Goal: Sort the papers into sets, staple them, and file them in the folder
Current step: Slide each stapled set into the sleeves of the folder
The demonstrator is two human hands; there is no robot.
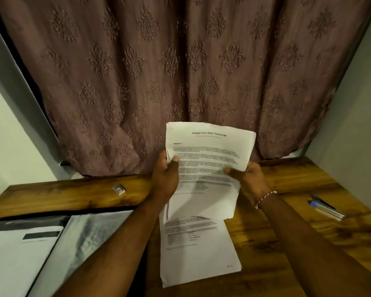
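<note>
A set of printed papers (pixel 208 151), headed as an education transcript, is lifted above the wooden table (pixel 287 236). My left hand (pixel 166 174) grips its left edge with the thumb on top. Along the right edge, my right hand (pixel 247 175) pinches the sheets. More printed sheets (pixel 197 251) lie flat on the table under the lifted set. An open folder (pixel 77 232) with clear sleeves sits at the lower left, a printed sheet (pixel 19 249) inside it. A stapler (pixel 327 209) with a blue end lies at the right.
A small staple box (pixel 119 189) rests near the table's back edge, left of my hands. A patterned mauve curtain (pixel 180 71) hangs behind the table. White walls close in on both sides.
</note>
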